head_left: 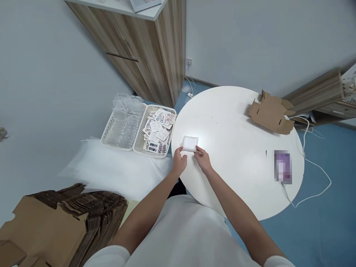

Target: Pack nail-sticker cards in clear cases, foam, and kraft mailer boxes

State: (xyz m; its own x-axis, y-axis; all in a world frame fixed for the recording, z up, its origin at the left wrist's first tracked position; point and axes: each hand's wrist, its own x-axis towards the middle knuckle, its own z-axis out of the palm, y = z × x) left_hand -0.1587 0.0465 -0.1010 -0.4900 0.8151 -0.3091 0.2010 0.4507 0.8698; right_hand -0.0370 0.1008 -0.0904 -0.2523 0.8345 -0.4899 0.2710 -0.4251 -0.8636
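Observation:
A small white foam-wrapped packet (190,143) lies on the round white table (236,155) near its left edge. My left hand (179,162) pinches the packet's near left corner. My right hand (202,159) holds its near right corner with the fingertips. Both forearms reach in from the bottom of the view.
Two white baskets sit left of the table, one with clear plastic cases (124,122), one with printed cards (157,129). White foam sheets (116,170) lie below them, stacked flat cardboard (63,222) at bottom left. A part-folded cardboard box (271,111) and a phone (283,167) with cable are on the table.

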